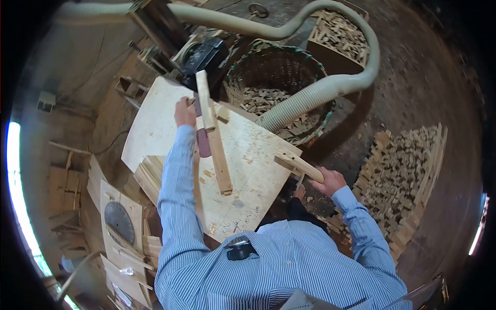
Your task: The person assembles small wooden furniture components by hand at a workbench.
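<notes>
My left hand (185, 112) is at the far part of a pale worktable (248, 150), beside a wooden guide bar (205, 101). Its fingers are curled, and what they grip is mostly hidden. To the right, my right hand (329, 182) is closed around the end of a shaped wooden piece (305, 168) whose other end lies over the table's right corner. A long wooden strip (221, 163) with small holes runs towards me from the guide bar. Next to it is a dark red strip (203, 143). A small wood block (222, 113) touches the bar's right side.
A dark machine (204, 54) stands behind the table. A ribbed hose (320, 93) curves past a wicker basket (232, 88) of offcuts. Wood pieces are stacked on the floor (398, 175) at right and in a box (336, 49). Boards (119, 222) lean at left.
</notes>
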Demonstrator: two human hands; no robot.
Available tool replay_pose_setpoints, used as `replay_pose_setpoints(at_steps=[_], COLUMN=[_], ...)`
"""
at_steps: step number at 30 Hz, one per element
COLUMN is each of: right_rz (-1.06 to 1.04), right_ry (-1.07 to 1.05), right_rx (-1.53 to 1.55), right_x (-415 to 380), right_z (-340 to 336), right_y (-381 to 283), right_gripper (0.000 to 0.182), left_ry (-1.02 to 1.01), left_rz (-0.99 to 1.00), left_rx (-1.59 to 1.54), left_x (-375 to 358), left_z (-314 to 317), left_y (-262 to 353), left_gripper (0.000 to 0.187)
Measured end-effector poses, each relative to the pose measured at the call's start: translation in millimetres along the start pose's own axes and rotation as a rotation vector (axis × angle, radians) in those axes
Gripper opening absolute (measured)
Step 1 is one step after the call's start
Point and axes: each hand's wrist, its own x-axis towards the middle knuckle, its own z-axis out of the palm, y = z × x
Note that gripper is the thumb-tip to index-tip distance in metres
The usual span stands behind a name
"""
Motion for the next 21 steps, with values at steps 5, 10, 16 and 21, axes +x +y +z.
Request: replay_pose_setpoints(at_steps=[5, 10, 16, 21], right_rz=[-0.165, -0.327, -0.241, -0.281], right_ry=[0.347, 0.433, -0.007, -0.341], right_rx=[0.149, 0.457, 0.739, 0.575], right_x=[-2.9, 0.6, 22.4, 70.5], right_z=[0.9, -17.7, -48.0, -89.1], right_y=[15.1, -17.3, -19.9, 50.5], right_gripper=[0.059, 0.066, 0.048, 0.029], left_ry=[-0.080, -0.472, -0.461, -0.525], left_rz=[0.093, 0.278, 0.219, 0.184], left_rx=[-0.398, -0.567, -0.597, -0.680], left_x=[-98.2, -231.6, -284.2, -288.0], left_z=[-44.7, -58.1, -48.8, -70.8], left_y=[124.1, 262.0, 325.2, 340.5], left_gripper=[0.031, 0.042, 0.049, 0.050])
